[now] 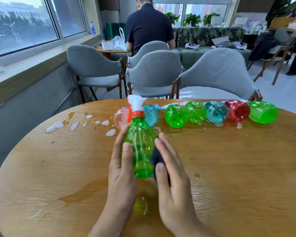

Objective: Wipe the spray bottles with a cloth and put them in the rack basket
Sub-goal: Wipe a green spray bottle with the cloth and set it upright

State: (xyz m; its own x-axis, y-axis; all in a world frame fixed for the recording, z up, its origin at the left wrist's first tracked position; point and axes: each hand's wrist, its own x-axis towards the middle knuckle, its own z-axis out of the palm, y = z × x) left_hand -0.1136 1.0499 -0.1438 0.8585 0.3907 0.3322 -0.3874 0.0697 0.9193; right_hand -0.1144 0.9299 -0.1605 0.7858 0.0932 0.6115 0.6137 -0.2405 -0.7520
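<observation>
While left hand grips green spray bottle upright | right hand presses dark cloth flat | advice: rotate bottle, wipe every side.

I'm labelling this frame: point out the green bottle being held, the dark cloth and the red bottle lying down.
Held green bottle point(140, 147), head view, mid body.
Dark cloth point(156, 158), head view, exposed fold.
Red bottle point(237, 111), head view, base.
</observation>
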